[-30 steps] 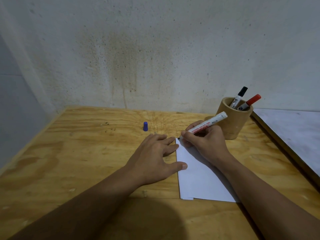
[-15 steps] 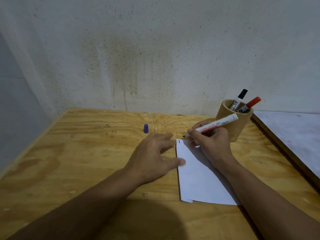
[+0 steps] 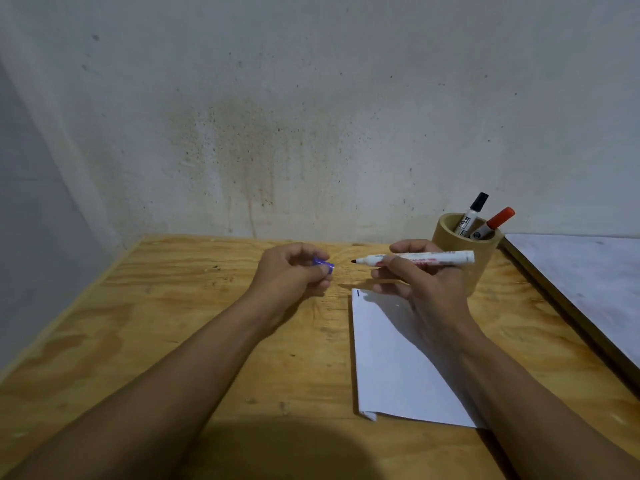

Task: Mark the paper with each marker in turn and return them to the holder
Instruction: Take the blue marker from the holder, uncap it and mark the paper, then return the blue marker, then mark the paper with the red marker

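A white sheet of paper [image 3: 394,358] lies on the wooden table, with a short dark mark [image 3: 357,293] at its far left corner. My right hand [image 3: 420,284] holds an uncapped white marker [image 3: 415,258] level above the paper's far edge, tip pointing left. My left hand [image 3: 294,271] pinches the small blue cap [image 3: 323,264], its open end facing the marker tip a short gap away. A round wooden holder [image 3: 479,258] stands behind my right hand with a black-capped marker [image 3: 472,213] and a red-capped marker [image 3: 495,221] in it.
The plywood table [image 3: 173,323] meets a stained wall at the back and left. A white board with a dark wooden edge [image 3: 568,306] lies along the right side, close to the holder.
My right hand lifted the marker off the paper and turned it level, leaving a short mark. My left hand left the paper and picked the blue cap up from the table.
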Available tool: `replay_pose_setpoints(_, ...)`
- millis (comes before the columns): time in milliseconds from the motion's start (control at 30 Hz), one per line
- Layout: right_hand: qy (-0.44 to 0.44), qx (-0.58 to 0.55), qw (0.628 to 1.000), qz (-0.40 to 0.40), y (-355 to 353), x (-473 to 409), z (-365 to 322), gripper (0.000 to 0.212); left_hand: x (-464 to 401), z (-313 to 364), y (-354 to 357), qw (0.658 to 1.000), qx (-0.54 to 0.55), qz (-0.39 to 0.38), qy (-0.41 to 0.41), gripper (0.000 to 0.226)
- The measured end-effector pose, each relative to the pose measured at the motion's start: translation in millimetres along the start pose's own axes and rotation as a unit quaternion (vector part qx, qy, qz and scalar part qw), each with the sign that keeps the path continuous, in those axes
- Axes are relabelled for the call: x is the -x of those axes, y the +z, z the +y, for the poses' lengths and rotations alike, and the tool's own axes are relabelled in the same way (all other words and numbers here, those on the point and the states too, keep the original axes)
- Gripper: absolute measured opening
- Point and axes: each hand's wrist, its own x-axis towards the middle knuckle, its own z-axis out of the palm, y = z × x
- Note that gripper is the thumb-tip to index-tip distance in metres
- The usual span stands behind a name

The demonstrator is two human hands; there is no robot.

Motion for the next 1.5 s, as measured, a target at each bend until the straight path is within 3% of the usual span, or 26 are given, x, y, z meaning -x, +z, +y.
replay_pose_setpoints(100, -0.01, 0.008, 1.0, 0.005, 0, 0, -1, 0.012, 5, 8, 11, 0.995, 0.084, -0.047, -0.037, 0.015)
replay_pose_setpoints(333, -0.031, 0.063, 0.997, 0.008, -4, -2, 2, 0.017, 5, 7, 19, 0.992, 0.11, -0.058, -0.037, 0.017)
replay_pose_setpoints(700, -0.069, 0.094, 0.993, -0.027, -11, -1, -11, 0.014, 8, 16, 30, 0.996, 0.067, -0.058, 0.028, 0.014)
replay_pose_setpoints(833, -0.072, 0.159, 0.984, -0.032, -11, 2, -21, 0.009, 12, 23, 40, 0.995, 0.052, -0.053, 0.06, 0.013)
replay_pose_setpoints(967, -0.074, 0.19, 0.979, 0.009, -18, -4, -53, 0.013, 11, 32, 62, 0.99, -0.064, -0.029, 0.121, 0.032)
replay_pose_setpoints(1033, -0.106, 0.293, 0.95, 0.035, -31, -11, -81, 0.015, 8, 35, 72, 0.973, -0.152, -0.029, 0.17, 0.035)
replay_pose_setpoints(1133, -0.113, 0.473, 0.873, 0.044, -51, -20, -130, 0.032, 3, 40, 88, 0.94, -0.238, -0.067, 0.234, 0.036)
replay_pose_setpoints(1300, -0.104, 0.663, 0.74, 0.051, -73, -47, -178, 0.037, -6, 50, 115, 0.867, -0.376, -0.133, 0.3, 0.051)
replay_pose_setpoints(1433, -0.113, 0.672, 0.732, 0.028, -74, -60, -183, 0.021, -12, 50, 123, 0.821, -0.446, -0.149, 0.323, 0.045)
replay_pose_setpoints(1500, -0.123, 0.685, 0.718, 0.009, -70, -67, -179, 0.012, -14, 46, 123, 0.816, -0.454, -0.143, 0.328, 0.044)
